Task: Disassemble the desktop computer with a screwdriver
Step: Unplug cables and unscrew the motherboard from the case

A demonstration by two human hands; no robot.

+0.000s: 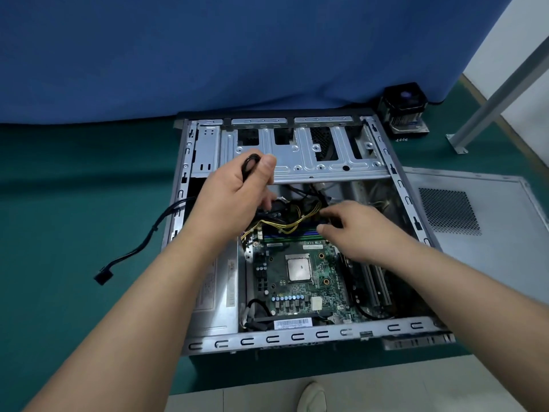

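I'm pinching a black cable [251, 168] up in my left hand [234, 197] while my right hand [361, 230], fingers curled, is working into the wiring [294, 218] under it, inside the one open case [297, 334]. I'm thinking: wiggle connectors, don't yank. One bare CPU [298, 267], one side panel [475, 221] right of my right hand, one cooler [405, 110] beyond it.

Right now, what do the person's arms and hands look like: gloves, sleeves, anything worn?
Both are bare. The left hand and the right hand wear no gloves, rings or watch that the head view shows. Both forearms are uncovered all the way to the frame edge, with no sleeve in sight. No markings, straps or cables are attached to either arm.
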